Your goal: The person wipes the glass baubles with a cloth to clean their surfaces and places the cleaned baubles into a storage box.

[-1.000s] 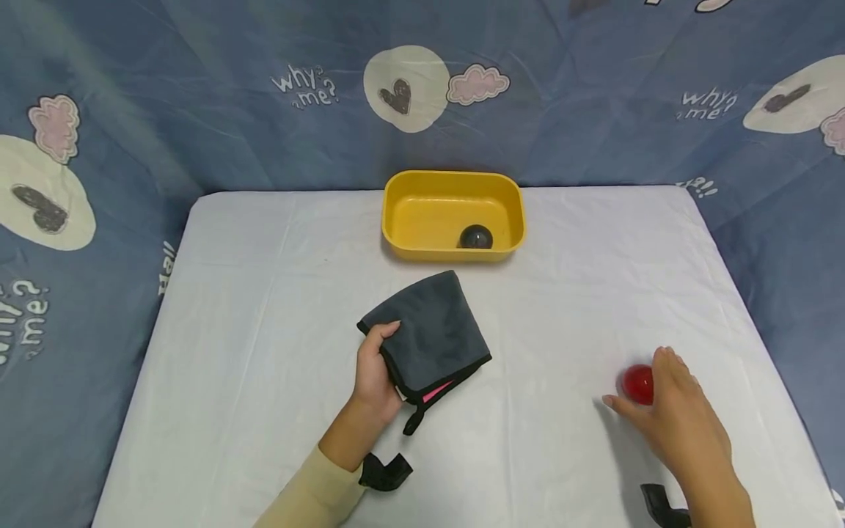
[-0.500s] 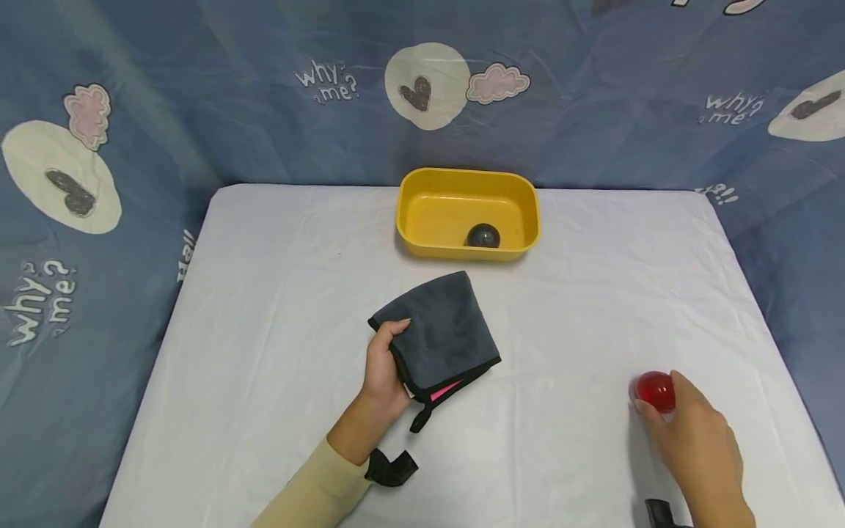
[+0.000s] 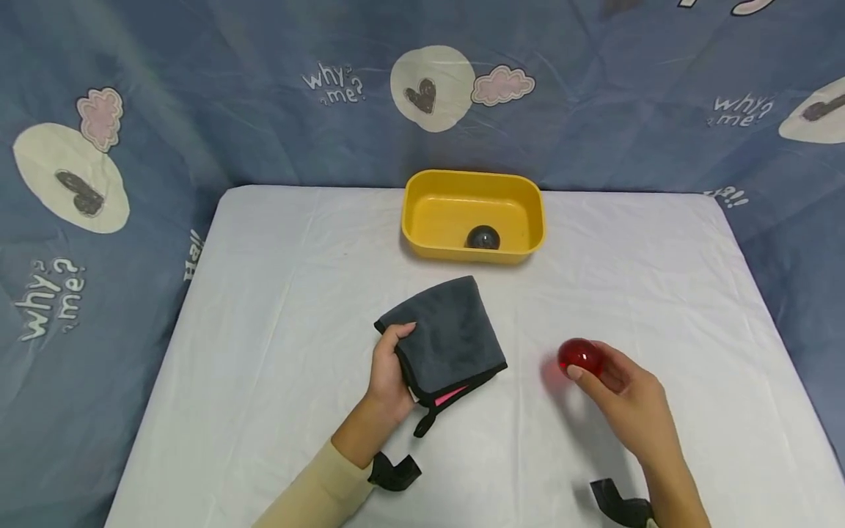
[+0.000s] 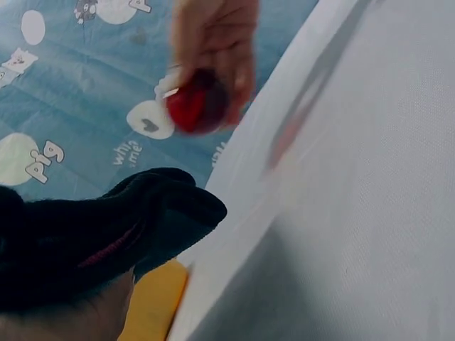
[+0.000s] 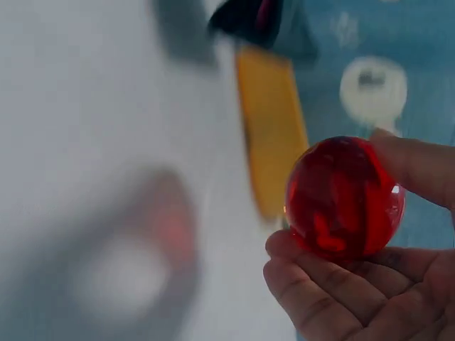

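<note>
My left hand (image 3: 391, 375) grips a folded dark grey cloth (image 3: 449, 337) by its left edge, thumb on top. The cloth has black trim, a loop at one corner and a strip of pink showing inside the fold. To the right, my right hand (image 3: 630, 400) pinches a clear red ball (image 3: 581, 357) between thumb and fingers. In the right wrist view the red ball (image 5: 345, 199) is held clear of the table, its reddish shadow falling on the white cover. The left wrist view shows the cloth (image 4: 156, 213) raised too, with its shadow below.
A yellow tray (image 3: 422, 253) stands at the back middle of the white-covered table (image 3: 277, 293). Inside it, near the front right, lies a dark ball (image 3: 483, 237). A blue printed curtain (image 3: 264, 132) hangs behind and at both sides.
My right hand has closed its fingers on the red ball, lifted it and carried it left toward the cloth. My left hand keeps its grip on the cloth. The head view has shifted slightly.
</note>
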`<state>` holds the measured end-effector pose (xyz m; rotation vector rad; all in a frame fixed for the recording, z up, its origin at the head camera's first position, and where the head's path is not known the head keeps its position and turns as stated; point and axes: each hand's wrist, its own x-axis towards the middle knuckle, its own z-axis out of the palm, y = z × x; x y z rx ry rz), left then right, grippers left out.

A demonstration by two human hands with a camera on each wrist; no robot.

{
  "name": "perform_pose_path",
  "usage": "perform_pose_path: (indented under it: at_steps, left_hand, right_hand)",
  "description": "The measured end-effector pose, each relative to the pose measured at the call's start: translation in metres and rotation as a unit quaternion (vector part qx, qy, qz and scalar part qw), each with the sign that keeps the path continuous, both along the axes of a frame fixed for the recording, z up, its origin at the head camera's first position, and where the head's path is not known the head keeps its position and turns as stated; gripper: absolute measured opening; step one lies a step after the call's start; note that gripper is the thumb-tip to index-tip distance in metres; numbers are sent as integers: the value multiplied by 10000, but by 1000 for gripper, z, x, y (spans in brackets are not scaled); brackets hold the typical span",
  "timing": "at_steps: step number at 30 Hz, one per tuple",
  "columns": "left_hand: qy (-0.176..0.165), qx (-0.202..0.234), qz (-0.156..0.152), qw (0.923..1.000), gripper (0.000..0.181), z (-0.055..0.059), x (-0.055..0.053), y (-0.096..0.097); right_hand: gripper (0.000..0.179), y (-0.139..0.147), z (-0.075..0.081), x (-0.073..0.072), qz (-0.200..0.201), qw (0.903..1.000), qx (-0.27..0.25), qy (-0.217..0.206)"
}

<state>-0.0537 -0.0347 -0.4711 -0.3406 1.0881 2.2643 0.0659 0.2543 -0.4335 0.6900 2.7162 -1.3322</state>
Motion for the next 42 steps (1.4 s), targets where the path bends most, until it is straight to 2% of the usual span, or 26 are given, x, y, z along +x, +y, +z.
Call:
perform_pose_path:
  at_steps: [3,5,8,10,13,15,21,23,25,27,29,37,42]
  left_hand:
    - [40,24,-15,10000,59,0,2,1]
    - [63,64,-72,9999,60,0,3,3]
    - [100,261,-201,9994,62,-1,4,5]
    - [100,364,-255,9990,63,-2,5,6]
    - [179,508,-316,9980,63,-2,4,6]
    - [225,571,-362,9975,64,-2,4,6]
    - [305,704,-544,9956,63,-3,3,5]
    - [273,750,-561,9952,63,-4,3,4]
    - [271,776,-596,9948,63,-4,3,3]
    - [291,771,-624,9946,63,-4,3,2]
    - [333,739,-684,9944,65,-3,4,2]
    - [367,504,-744,9953,69,1,6,2]
    - [331,387,-748,9959,68,4,8,2]
  right_hand:
    - [67,-21,7,-18,403,9977,-434,325]
    - [63,-36,11,-29,702,9948,-493,555]
    - [61,-58,14,-42,1347,9849,71,1088]
    - [62,-71,15,-50,1843,9692,608,1517]
    - [66,-86,14,-59,2442,9369,1448,2038]
    - [68,-94,13,-63,2756,9164,1816,2266]
    - [71,-107,10,-71,3411,8656,2501,2679]
    - [72,-109,9,-72,3573,8518,2638,2779]
    - [71,-111,9,-73,3676,8418,2740,2850]
    - [68,-112,9,-74,3739,8362,2769,2904]
    - [67,-114,9,-74,3761,8346,2769,2920]
    - [72,-115,8,-70,3566,8418,2709,3013]
    - [66,-118,7,-70,3382,8383,2929,3114]
